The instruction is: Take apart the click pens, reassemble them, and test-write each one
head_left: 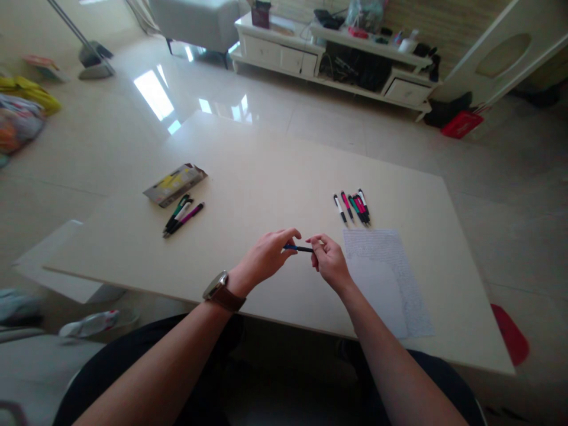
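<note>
Between my two hands, above the near side of the table, is a blue and black pen (304,249). My left hand (271,251), with a watch on its wrist, has its fingers curled around the blue end. The dark end is pinched by my right hand (328,258). To the right, several pens (354,207) with white, pink and green barrels lie in a loose row. Below them are a sheet filled with writing (373,241) and a blank sheet (379,296) partly over it. Several more pens (183,216), green, white and purple, lie at the left.
A grey and yellow carton (176,184) lies on the table (275,177) beside the left pens. Beyond the table's far edge stand a white TV cabinet (284,59) and a grey seat (195,23). A plastic bottle (89,323) lies at lower left.
</note>
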`<state>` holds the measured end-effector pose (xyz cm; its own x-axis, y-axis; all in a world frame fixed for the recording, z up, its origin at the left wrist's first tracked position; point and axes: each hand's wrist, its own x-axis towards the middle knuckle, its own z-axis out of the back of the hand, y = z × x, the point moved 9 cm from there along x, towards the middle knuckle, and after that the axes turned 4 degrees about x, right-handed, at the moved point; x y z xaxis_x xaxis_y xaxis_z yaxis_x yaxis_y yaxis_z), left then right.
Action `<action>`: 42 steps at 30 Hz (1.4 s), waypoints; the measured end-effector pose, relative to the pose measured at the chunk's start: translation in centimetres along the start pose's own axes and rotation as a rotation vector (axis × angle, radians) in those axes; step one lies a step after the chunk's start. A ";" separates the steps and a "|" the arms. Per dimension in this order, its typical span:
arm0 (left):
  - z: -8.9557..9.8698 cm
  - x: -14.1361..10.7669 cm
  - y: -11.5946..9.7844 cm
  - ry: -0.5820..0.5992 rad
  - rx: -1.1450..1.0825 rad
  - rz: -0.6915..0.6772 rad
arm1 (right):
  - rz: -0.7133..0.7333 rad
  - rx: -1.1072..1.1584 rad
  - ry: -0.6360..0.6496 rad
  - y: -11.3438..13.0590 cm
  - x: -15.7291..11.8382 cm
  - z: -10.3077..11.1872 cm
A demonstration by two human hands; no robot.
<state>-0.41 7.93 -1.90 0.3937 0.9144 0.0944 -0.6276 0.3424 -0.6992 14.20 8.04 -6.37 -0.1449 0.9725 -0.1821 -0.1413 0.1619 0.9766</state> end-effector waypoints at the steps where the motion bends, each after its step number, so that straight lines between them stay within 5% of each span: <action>1: 0.1 0.0 0.1 -0.009 -0.004 0.007 | 0.010 0.030 0.003 0.1 0.0 -0.1; 4: 0.3 0.0 0.3 -0.038 -0.010 0.027 | 0.043 0.063 0.007 0.4 0.0 0.0; 9: 0.0 0.1 0.0 -0.028 -0.010 0.000 | -0.007 -0.225 -0.035 -0.4 0.0 0.7; 15: 0.2 0.3 0.2 -0.047 0.001 0.031 | 0.103 -0.134 0.028 0.9 0.0 0.3; 20: -0.2 0.3 -0.3 -0.009 0.008 0.004 | 0.001 -0.209 0.037 -0.2 0.1 0.6; 29: -0.2 0.3 0.3 -0.021 0.001 0.033 | 0.046 -0.183 0.074 -0.1 0.2 0.4; 33: -0.1 0.2 0.2 -0.016 0.014 0.029 | 0.049 -0.214 -0.043 -0.6 0.7 1.8; 37: 0.6 0.1 0.9 -0.052 0.041 0.090 | 0.150 -0.440 -0.190 -1.4 1.2 3.6; 42: 0.9 0.0 0.9 -0.043 0.090 0.102 | 0.305 -0.743 -0.091 -2.0 0.9 2.1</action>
<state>-1.58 8.45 -1.89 0.2970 0.9531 0.0579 -0.7213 0.2636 -0.6405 16.39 8.91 -8.24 -0.2066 0.9708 0.1216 -0.7271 -0.2355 0.6448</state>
